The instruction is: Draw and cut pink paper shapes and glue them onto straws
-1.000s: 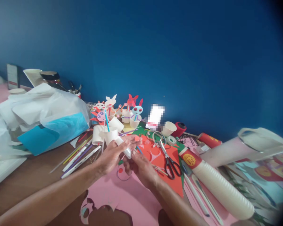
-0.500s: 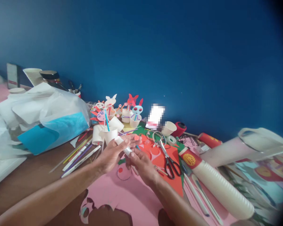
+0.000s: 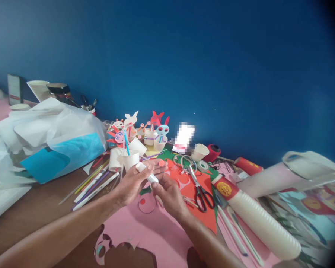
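Note:
My left hand (image 3: 134, 182) holds a white glue tube (image 3: 146, 172) between thumb and fingers, above the pink craft sheet (image 3: 145, 238). My right hand (image 3: 169, 195) sits just below, its bunched fingertips at the tube's narrow end; whether they grip it is hard to tell. A small red paper dot (image 3: 162, 162) lies by my left fingertips. White paper cups (image 3: 128, 160), one holding a blue straw, stand just past my left hand. Red-orange paper (image 3: 195, 186) lies to the right of my right hand.
Paper-cup animal figures (image 3: 147, 130) stand against the blue wall. Black-handled scissors (image 3: 201, 193) lie on the red-orange paper. Straws and sticks (image 3: 95, 188) lie on the wooden table (image 3: 39, 208). A plastic bag (image 3: 72, 137) is at left, and a long stack of ribbed cups (image 3: 262, 223) at right.
My right hand has drawn back slightly from the tube, down and to the right. The tube has tilted a little in my left hand.

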Demonstrator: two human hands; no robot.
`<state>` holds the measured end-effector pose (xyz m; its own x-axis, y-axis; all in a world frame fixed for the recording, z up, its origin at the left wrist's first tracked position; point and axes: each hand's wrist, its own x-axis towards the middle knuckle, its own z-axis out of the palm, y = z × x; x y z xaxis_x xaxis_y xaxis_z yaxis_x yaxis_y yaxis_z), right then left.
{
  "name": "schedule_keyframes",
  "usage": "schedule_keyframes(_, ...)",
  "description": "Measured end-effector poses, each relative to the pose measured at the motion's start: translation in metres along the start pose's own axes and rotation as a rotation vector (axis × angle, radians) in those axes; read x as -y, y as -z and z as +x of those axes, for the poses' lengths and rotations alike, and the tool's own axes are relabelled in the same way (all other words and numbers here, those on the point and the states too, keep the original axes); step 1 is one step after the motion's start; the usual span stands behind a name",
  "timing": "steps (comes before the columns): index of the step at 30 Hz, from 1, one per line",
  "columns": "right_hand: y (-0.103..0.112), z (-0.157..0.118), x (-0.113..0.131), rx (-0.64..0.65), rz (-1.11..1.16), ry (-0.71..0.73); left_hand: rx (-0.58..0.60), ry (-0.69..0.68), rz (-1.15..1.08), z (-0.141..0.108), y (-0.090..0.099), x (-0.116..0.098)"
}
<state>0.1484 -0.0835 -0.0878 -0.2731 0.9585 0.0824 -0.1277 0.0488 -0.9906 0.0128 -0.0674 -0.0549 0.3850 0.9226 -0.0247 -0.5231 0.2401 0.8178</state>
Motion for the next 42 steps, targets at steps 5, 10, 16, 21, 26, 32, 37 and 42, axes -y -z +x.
schedule_keyframes(5,-0.002,-0.001,0.003,0.115,0.085,-0.049,0.022,0.019,0.031,-0.001,0.002,0.0)
schedule_keyframes(10,-0.003,-0.001,0.003,0.165,0.138,-0.111,0.029,0.039,0.064,-0.003,0.001,-0.001)
schedule_keyframes(16,0.0,-0.003,-0.003,-0.06,-0.161,0.063,-0.012,-0.026,-0.045,0.001,-0.002,0.0)
schedule_keyframes(21,0.001,-0.004,0.001,0.064,-0.096,0.014,-0.004,-0.009,-0.056,0.001,0.0,0.0)
schedule_keyframes(26,0.001,-0.001,0.005,0.114,-0.049,-0.005,-0.009,0.011,-0.006,0.0,0.001,-0.003)
schedule_keyframes(32,0.001,-0.003,-0.002,-0.031,-0.218,0.078,-0.015,-0.018,-0.038,0.001,-0.002,-0.002)
schedule_keyframes(37,-0.003,-0.005,-0.005,-0.042,-0.153,0.047,-0.013,-0.025,-0.028,0.001,-0.001,0.001)
schedule_keyframes(42,-0.01,-0.006,-0.002,-0.052,0.001,0.057,0.016,-0.036,-0.018,0.0,0.002,0.005)
